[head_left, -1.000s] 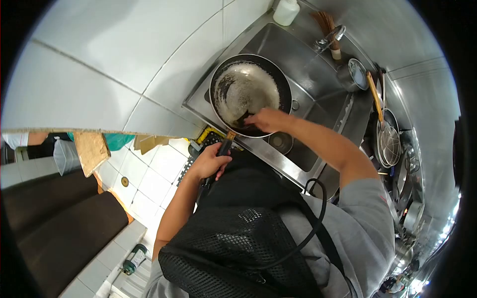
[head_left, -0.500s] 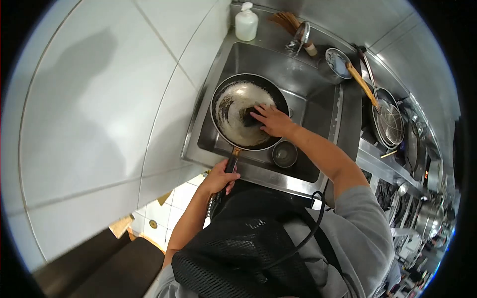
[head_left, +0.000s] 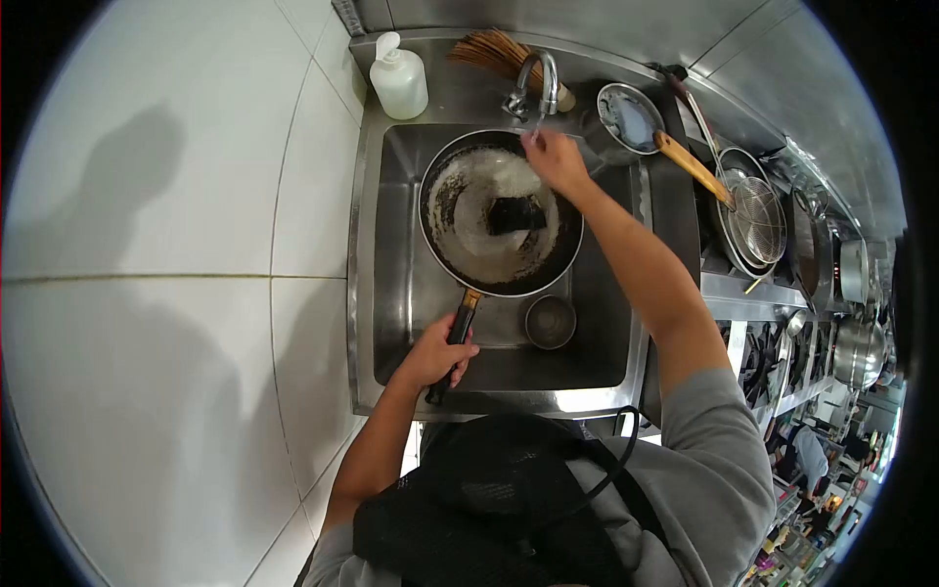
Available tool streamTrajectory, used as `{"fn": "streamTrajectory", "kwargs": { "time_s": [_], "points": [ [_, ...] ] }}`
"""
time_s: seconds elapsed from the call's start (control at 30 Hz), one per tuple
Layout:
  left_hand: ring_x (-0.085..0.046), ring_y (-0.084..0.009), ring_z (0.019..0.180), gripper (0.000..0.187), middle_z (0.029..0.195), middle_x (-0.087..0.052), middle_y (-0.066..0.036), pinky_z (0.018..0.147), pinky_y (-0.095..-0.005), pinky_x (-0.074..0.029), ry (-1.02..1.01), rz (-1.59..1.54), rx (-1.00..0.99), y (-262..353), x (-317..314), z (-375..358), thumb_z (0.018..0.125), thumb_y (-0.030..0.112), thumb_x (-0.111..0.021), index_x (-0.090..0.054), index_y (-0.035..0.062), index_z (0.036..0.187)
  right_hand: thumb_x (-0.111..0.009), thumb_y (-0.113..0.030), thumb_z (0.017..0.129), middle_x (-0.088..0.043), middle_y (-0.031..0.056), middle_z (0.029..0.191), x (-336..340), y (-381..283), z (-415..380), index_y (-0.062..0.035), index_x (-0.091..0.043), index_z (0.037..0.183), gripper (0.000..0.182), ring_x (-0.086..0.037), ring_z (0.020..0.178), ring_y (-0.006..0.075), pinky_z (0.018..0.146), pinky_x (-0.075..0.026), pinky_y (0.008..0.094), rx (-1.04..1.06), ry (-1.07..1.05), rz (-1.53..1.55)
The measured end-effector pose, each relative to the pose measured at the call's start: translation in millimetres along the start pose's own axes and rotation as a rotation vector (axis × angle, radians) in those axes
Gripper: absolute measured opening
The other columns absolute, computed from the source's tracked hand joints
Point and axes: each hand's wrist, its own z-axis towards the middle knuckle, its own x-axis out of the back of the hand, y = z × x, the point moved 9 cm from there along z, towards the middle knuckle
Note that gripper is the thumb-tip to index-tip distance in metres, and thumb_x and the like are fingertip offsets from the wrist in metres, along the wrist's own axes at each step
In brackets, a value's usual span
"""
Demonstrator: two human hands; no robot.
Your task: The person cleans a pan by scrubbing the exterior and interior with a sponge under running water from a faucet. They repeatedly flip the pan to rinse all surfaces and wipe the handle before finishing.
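A frying pan [head_left: 455,266] with a dark rim and whitish, foamy residue sits over the sink [head_left: 401,323]. My left hand [head_left: 437,354] is wrapped round its black handle, at the near side of the pan. Inside the pan lies a black scouring pad [head_left: 516,215], out of my hands. Above the pan's far right edge is my right hand [head_left: 556,161], fingers curled together just below the spout of the faucet [head_left: 548,83]. I see nothing in those fingers.
A small round bowl [head_left: 551,323] sits in the sink. Behind stand a white pump bottle [head_left: 399,86] and a bristle brush [head_left: 494,54]. To the right are a metal pot [head_left: 616,132], a wooden-handled tool [head_left: 690,166] and wire strainers [head_left: 758,220]. A tiled wall [head_left: 176,215] borders the left.
My right hand has left the scouring pad in the pan and moved up to the faucet. My left hand still holds the handle. The camera view has shifted.
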Motion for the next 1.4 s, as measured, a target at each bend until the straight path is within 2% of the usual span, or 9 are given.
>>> {"fn": "streamTrajectory", "kwargs": {
  "time_s": [0.17,0.3,0.37,0.5,0.73,1.0,1.13,1.2,1.4],
  "points": [
    [-0.049,-0.0136,0.041,0.024,0.057,-0.049,-0.004,0.036,-0.0295,-0.039,-0.004,-0.069,0.044,-18.6,8.2,4.0,0.085,0.002,-0.064,-0.042,0.0069,0.096,-0.06,-0.058,0.088,-0.066,0.0199,0.075,-68.3,44.1,73.8,-0.0005,-0.063,0.085,0.057,-0.066,0.065,0.0307,0.065,-0.052,0.0415,-0.501,-0.385,0.162],
    [-0.049,-0.0132,0.042,0.025,0.059,-0.049,-0.004,0.036,-0.0291,-0.04,0.009,-0.109,0.029,-21.6,8.9,4.8,0.085,0.0,-0.063,-0.042,0.0073,0.097,-0.062,-0.059,0.086,-0.066,0.0155,0.075,-65.1,31.4,52.0,-0.0027,-0.063,0.091,0.056,-0.066,0.066,0.0261,0.064,-0.053,0.0401,-0.502,-0.405,0.47],
    [-0.049,-0.0131,0.042,0.025,0.06,-0.049,-0.004,0.036,-0.029,-0.04,0.007,-0.11,0.03,-17.0,5.7,6.9,0.085,0.0,-0.063,-0.042,0.0071,0.097,-0.067,-0.055,0.084,-0.064,0.0143,0.073,-62.1,8.4,18.0,-0.0042,-0.062,0.102,0.054,-0.067,0.071,0.0314,0.068,-0.054,0.0403,0.059,-0.447,-0.106],
    [-0.049,-0.013,0.043,0.025,0.064,-0.049,-0.003,0.036,-0.029,-0.041,-0.008,-0.13,0.034,-5.2,-9.3,8.1,0.086,0.0,-0.063,-0.041,0.0063,0.098,-0.075,-0.037,0.08,-0.061,0.0148,0.108,-70.9,11.0,-87.0,-0.0074,-0.054,0.123,0.057,-0.061,0.105,0.0375,0.087,-0.052,0.0443,0.501,-0.624,-0.308],
    [-0.05,-0.0132,0.043,0.025,0.063,-0.049,-0.004,0.036,-0.0294,-0.041,-0.046,0.017,0.009,5.7,-30.9,7.2,0.086,0.0,-0.062,-0.042,0.0064,0.098,-0.063,-0.024,0.089,-0.056,0.0164,0.11,-48.2,16.3,-106.3,-0.0081,-0.049,0.127,0.044,-0.063,0.102,0.0348,0.084,-0.054,0.045,0.715,-0.4,-0.513],
    [-0.051,-0.0141,0.044,0.029,0.07,-0.049,-0.004,0.038,-0.0297,-0.042,-0.126,0.06,0.075,-15.8,-64.6,0.6,0.085,-0.001,-0.063,-0.039,0.0058,0.1,-0.048,-0.015,0.092,-0.065,0.0235,0.085,-51.9,43.7,-61.8,-0.0041,-0.048,0.109,0.02,-0.069,0.078,0.0367,0.065,-0.056,0.0454,-0.081,-0.206,-0.28],
    [-0.052,-0.0126,0.046,0.029,0.068,-0.049,-0.003,0.041,-0.0291,-0.042,-0.106,0.141,0.082,-15.3,-69.1,0.1,0.086,0.0,-0.064,-0.039,0.0072,0.099,-0.045,-0.011,0.092,-0.065,0.0285,0.093,-89.0,0.4,-84.2,-0.0046,-0.041,0.111,0.021,-0.067,0.082,0.0438,0.07,-0.053,0.055,-0.006,-0.5,-0.217],
    [-0.052,-0.0127,0.046,0.029,0.068,-0.049,-0.003,0.041,-0.029,-0.042,-0.087,0.133,0.087,-14.7,-66.3,-3.4,0.086,0.0,-0.064,-0.039,0.007,0.098,-0.042,-0.01,0.092,-0.065,0.0267,0.094,-99.5,-19.5,-101.5,-0.0052,-0.041,0.113,0.021,-0.067,0.082,0.0429,0.07,-0.053,0.0545,0.326,-0.584,-0.358],
    [-0.051,-0.0125,0.045,0.027,0.066,-0.049,-0.002,0.04,-0.0285,-0.042,-0.048,0.145,0.12,-15.1,-66.8,-8.0,0.086,0.001,-0.064,-0.04,0.0067,0.096,-0.041,-0.012,0.095,-0.067,0.0232,0.092,-99.6,18.2,-88.9,-0.0075,-0.041,0.124,0.03,-0.067,0.091,0.0408,0.077,-0.053,0.0525,-0.116,-0.47,-0.229]
  ]
}}
